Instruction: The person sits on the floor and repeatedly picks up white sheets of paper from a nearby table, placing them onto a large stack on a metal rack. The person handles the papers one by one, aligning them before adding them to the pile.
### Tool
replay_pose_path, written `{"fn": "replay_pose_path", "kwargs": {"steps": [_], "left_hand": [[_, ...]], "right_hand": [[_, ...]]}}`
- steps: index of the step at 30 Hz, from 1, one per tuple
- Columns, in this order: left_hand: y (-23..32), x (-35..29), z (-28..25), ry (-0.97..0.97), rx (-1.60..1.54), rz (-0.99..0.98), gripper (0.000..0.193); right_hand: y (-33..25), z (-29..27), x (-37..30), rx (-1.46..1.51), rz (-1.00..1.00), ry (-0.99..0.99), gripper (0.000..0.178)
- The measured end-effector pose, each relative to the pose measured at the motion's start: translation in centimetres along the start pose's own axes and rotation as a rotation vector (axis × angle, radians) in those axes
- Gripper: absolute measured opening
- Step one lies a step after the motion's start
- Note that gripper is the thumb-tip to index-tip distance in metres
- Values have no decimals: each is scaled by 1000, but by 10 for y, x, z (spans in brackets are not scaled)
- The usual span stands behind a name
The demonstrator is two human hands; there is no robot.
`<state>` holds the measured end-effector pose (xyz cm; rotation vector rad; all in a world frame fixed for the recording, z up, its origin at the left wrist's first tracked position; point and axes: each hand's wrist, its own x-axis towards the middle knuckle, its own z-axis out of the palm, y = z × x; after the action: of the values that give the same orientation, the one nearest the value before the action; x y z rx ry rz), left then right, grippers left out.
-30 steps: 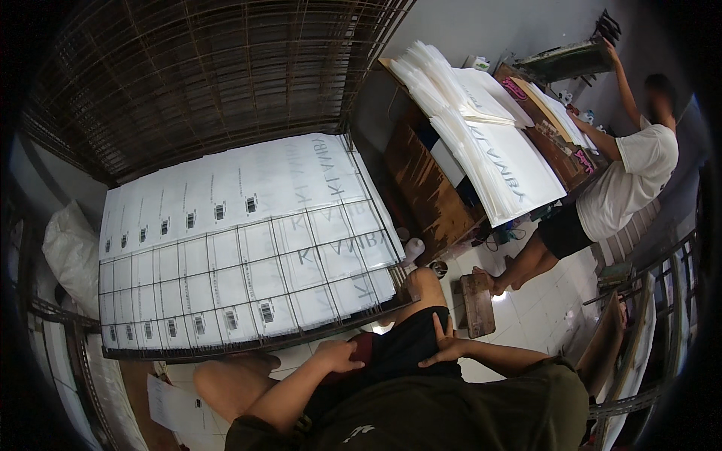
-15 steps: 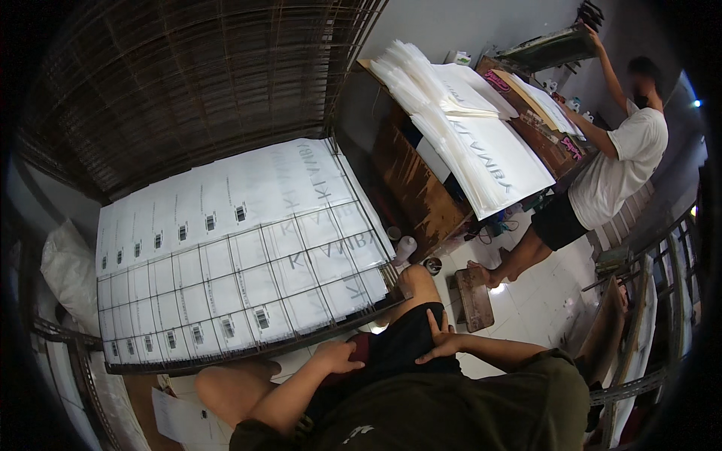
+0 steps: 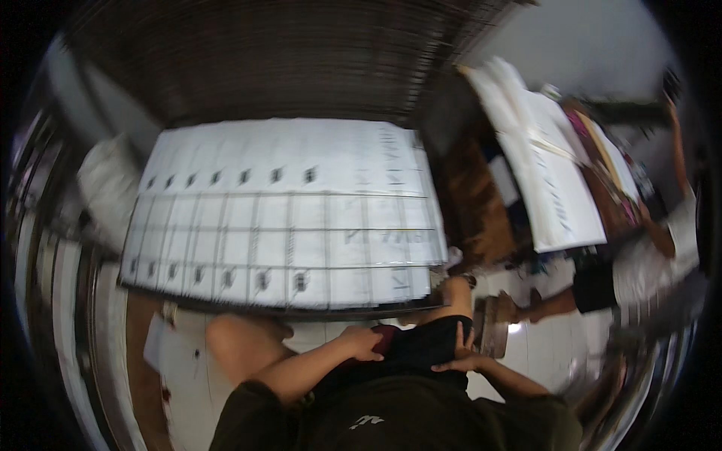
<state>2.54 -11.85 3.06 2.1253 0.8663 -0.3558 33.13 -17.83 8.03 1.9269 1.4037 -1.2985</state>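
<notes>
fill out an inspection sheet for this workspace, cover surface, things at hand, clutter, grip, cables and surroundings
Surface: low wire rack in front of the person, dark grid, its lower part covered by white sheets.
Things at hand: white sheets with dark print, in overlapping rows; black shorts under both hands.
Clutter: crumpled pale plastic left of the rack; small wooden stool on the right.
Grip: left grip and right grip rest on the shorts; nothing seen in either.
Cables: too blurred to tell.
Surroundings: second white pile on a wooden table; co-worker beyond it, right; tiled floor.
</notes>
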Motion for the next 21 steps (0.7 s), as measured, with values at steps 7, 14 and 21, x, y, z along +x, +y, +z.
{"fn": "replay_pose_path", "kwargs": {"steps": [7,14,21], "left_hand": [[-8,5,12,10,61,-9,55],[-2,5,7,8,-30,-52,51],[-12,6,1,22,-21,-55,52]], "right_hand": [[-5,-1,-4,-34,26,-26,159],[5,2,10,28,13,-2,160],[-12,-3,-2,375,-61,-192,159]]}}
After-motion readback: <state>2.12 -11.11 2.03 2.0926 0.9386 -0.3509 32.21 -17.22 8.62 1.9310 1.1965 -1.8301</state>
